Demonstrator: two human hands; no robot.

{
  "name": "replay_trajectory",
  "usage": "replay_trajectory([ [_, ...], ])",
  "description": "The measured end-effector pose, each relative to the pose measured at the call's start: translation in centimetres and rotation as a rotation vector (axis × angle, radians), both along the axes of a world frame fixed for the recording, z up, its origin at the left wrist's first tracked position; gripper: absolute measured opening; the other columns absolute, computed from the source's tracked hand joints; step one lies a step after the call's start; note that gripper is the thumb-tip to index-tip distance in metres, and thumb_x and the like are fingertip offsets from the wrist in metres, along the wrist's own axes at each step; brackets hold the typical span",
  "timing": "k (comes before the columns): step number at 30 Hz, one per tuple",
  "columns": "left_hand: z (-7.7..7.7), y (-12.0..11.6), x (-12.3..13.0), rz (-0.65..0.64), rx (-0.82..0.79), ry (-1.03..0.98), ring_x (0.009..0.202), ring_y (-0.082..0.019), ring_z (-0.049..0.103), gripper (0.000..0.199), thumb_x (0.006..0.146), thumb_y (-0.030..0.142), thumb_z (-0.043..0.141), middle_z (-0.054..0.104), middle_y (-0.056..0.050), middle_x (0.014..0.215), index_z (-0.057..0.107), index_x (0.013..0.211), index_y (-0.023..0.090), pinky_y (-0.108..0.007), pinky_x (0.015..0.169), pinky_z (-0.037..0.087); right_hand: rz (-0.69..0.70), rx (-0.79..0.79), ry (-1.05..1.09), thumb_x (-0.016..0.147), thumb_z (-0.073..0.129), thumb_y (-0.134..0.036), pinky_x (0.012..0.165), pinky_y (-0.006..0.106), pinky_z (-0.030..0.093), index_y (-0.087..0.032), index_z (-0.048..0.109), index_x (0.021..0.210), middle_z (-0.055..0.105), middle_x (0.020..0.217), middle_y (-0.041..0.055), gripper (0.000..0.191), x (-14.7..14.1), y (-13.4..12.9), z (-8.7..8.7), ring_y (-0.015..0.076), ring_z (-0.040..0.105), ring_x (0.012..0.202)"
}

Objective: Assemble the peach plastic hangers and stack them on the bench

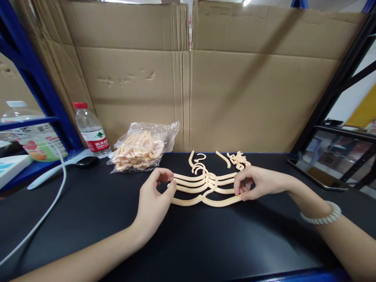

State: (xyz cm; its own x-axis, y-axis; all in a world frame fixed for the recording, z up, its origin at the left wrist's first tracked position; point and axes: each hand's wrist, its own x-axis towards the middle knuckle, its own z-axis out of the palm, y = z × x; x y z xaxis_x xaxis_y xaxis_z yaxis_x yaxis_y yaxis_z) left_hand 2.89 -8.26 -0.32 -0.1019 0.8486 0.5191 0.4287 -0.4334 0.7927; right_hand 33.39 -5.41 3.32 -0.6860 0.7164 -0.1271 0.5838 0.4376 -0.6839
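Observation:
Several beige plastic clothes hangers lie in a row on the black tabletop, their arms spread left and right and their hooks overlapping in the middle. The nearest hanger (223,203) has its hook curling back over the others. My left hand (154,196) is curled around the left ends of the row, thumb and forefinger bent at the tips; its exact contact is partly hidden. My right hand (255,183) pinches the right arm of the nearest hanger near its end. Behind the row lie a loose hook piece (201,157), a loose arm (223,159) and a pile of small beige parts (239,159).
A clear plastic bag (139,150) of beige parts stands at the back left beside a red-capped water bottle (92,133). A white cable (55,199) crosses the left side. Cardboard (249,86) walls the back; a dark flat tablet-like device (317,176) lies at right.

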Motion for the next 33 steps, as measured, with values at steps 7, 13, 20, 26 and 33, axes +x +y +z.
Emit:
replay_trajectory([
  [7,-0.6,-0.8,0.7,-0.343,0.107,0.665,0.091,-0.022,0.059,0.019,0.074,0.017,0.06,0.067,-0.002,0.094,0.061,0.093,0.023,-0.036,0.082,0.04,-0.007,0.033,-0.056,0.072,0.06,-0.017,0.06,0.022,0.046,-0.015,0.07,0.088,0.063,0.07,0.0002,0.018,0.1,0.0,0.0,0.0118,0.058,0.064],
  [13,-1.1,-0.3,0.8,-0.36,0.052,0.706,0.088,-0.021,0.061,0.018,0.075,0.009,0.056,0.067,-0.002,0.09,0.062,0.086,0.022,-0.033,0.076,0.041,-0.045,0.124,-0.12,0.069,0.057,-0.013,0.058,0.023,0.045,-0.015,0.07,0.081,0.062,0.067,0.0003,0.018,0.3,0.3,-0.3,0.0121,0.056,0.061],
  [20,-1.1,-0.2,0.8,-0.359,0.036,0.672,0.085,-0.02,0.061,0.019,0.075,0.006,0.054,0.067,-0.002,0.089,0.063,0.083,0.021,-0.031,0.074,0.043,-0.069,0.204,-0.151,0.067,0.055,-0.01,0.063,0.024,0.046,-0.015,0.069,0.077,0.065,0.07,0.0015,0.018,0.3,0.4,-0.5,0.0138,0.057,0.064],
  [26,-1.2,0.2,0.5,-0.324,0.117,0.719,0.092,-0.022,0.061,0.021,0.079,0.006,0.052,0.068,-0.003,0.093,0.063,0.088,0.021,-0.034,0.077,0.043,-0.155,0.384,-0.211,0.065,0.052,-0.004,0.061,0.025,0.043,-0.016,0.067,0.073,0.065,0.071,0.0022,0.02,0.4,0.7,-0.8,0.0149,0.058,0.066],
  [33,-1.3,0.2,0.8,-0.324,0.136,0.755,0.097,-0.023,0.058,0.021,0.078,0.01,0.059,0.066,-0.003,0.099,0.063,0.095,0.022,-0.036,0.082,0.042,-0.131,0.564,-0.034,0.079,0.059,-0.018,0.061,0.024,0.039,-0.017,0.063,0.075,0.06,0.071,0.001,0.005,-3.8,-1.1,-1.6,0.0137,0.053,0.066],
])
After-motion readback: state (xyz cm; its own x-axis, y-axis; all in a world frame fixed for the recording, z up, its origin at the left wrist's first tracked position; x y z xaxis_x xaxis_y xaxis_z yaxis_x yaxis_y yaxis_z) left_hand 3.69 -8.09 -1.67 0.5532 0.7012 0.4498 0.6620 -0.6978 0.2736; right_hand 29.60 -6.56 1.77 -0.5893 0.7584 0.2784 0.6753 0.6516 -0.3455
